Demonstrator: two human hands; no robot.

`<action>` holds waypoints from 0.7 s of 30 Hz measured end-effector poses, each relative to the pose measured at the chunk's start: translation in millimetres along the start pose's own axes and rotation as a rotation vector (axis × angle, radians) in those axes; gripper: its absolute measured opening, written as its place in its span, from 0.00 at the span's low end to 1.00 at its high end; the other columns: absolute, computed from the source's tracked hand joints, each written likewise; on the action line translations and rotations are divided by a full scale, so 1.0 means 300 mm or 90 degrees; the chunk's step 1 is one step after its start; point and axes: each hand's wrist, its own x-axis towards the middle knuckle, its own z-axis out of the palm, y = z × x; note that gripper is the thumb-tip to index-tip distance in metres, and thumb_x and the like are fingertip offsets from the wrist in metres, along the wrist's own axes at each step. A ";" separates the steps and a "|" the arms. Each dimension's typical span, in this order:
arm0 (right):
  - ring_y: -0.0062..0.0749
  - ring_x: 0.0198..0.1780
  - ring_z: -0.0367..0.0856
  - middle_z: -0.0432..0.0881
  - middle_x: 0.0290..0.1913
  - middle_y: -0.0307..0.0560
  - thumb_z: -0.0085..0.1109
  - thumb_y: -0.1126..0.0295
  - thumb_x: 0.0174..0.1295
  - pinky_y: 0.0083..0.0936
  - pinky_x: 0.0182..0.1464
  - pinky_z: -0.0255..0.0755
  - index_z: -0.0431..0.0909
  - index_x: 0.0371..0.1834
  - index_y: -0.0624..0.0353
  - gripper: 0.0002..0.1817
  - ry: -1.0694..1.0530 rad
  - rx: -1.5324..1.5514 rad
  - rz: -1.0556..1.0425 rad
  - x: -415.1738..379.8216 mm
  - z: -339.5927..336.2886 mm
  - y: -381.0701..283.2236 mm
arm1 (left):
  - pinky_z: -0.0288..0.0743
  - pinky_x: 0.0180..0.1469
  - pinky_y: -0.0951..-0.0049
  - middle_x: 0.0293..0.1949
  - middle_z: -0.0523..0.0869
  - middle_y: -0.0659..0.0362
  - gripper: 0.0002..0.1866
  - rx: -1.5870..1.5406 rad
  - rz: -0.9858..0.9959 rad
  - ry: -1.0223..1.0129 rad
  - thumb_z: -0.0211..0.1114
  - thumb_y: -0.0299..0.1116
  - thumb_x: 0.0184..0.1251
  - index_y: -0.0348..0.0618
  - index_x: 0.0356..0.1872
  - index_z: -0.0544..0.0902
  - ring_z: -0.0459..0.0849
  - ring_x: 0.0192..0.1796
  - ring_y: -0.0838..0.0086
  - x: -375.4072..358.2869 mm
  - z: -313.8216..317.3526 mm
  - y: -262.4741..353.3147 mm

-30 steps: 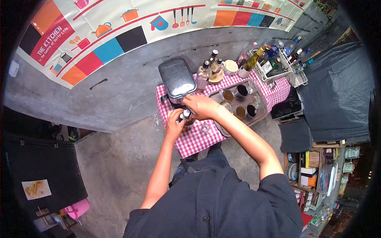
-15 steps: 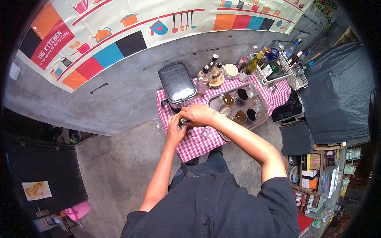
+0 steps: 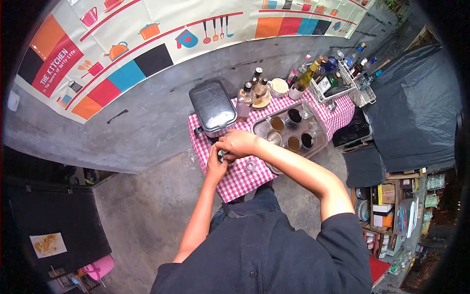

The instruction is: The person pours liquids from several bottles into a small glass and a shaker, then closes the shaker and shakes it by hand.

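Over the near-left part of the checked table, both my hands meet around a small shiny object (image 3: 223, 156), mostly hidden by the fingers; I cannot tell its exact kind. My left hand (image 3: 216, 169) is closed around it from the left. From above, my right hand (image 3: 238, 143) bends over it, fingertips down on its top. Just right of the hands stands a small clear glass (image 3: 250, 165). Beyond them is a box with a dark lid (image 3: 212, 105). To the right, a clear tray (image 3: 320, 142) bears several cups, including one with brown liquid (image 3: 293, 143) and one with dark liquid (image 3: 306, 140).
Bottles (image 3: 245, 102) and a pale tub (image 3: 279, 87) line the table's back edge. A tall green bottle (image 3: 304, 81) stands beside a white wire basket (image 3: 342, 90) full of bottles. Shelves (image 3: 384, 210) are at the right, a grey wall (image 3: 147, 122) behind the table.
The whole view has shifted slightly as my head moved. Both hands stay closed together around the small shiny object, with only a slight change in finger position.
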 end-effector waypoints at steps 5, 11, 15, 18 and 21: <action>0.48 0.27 0.83 0.83 0.23 0.48 0.59 0.52 0.56 0.40 0.33 0.75 0.80 0.30 0.54 0.16 -0.059 -0.043 -0.109 0.069 0.088 0.056 | 0.66 0.65 0.64 0.59 0.73 0.47 0.26 -0.107 -0.134 -0.054 0.62 0.25 0.59 0.38 0.61 0.68 0.72 0.64 0.54 -0.025 0.030 -0.135; 0.44 0.19 0.80 0.77 0.14 0.47 0.59 0.57 0.55 0.40 0.24 0.72 0.73 0.19 0.52 0.14 0.116 -0.044 -0.098 0.047 0.127 0.050 | 0.59 0.70 0.60 0.64 0.69 0.46 0.28 -0.025 -0.005 0.009 0.63 0.31 0.63 0.36 0.64 0.67 0.66 0.69 0.52 -0.020 0.068 -0.132; 0.44 0.17 0.80 0.78 0.15 0.49 0.59 0.59 0.56 0.39 0.21 0.71 0.74 0.19 0.53 0.13 0.176 -0.049 0.032 0.035 0.136 -0.002 | 0.55 0.73 0.60 0.68 0.66 0.45 0.31 -0.007 0.039 0.027 0.62 0.31 0.64 0.36 0.67 0.65 0.60 0.72 0.52 -0.024 0.091 -0.170; 0.42 0.17 0.81 0.80 0.16 0.50 0.57 0.59 0.57 0.38 0.22 0.73 0.75 0.22 0.54 0.12 0.203 -0.088 0.135 0.027 0.151 -0.052 | 0.53 0.74 0.61 0.70 0.64 0.46 0.32 -0.028 0.056 0.061 0.63 0.30 0.63 0.37 0.68 0.64 0.59 0.74 0.52 -0.026 0.104 -0.161; 0.44 0.20 0.83 0.82 0.18 0.50 0.56 0.57 0.60 0.39 0.24 0.74 0.77 0.28 0.56 0.14 0.170 -0.100 0.240 0.022 0.159 -0.076 | 0.56 0.73 0.61 0.69 0.65 0.46 0.32 0.017 0.048 0.052 0.63 0.29 0.62 0.36 0.68 0.64 0.62 0.72 0.53 -0.029 0.096 -0.158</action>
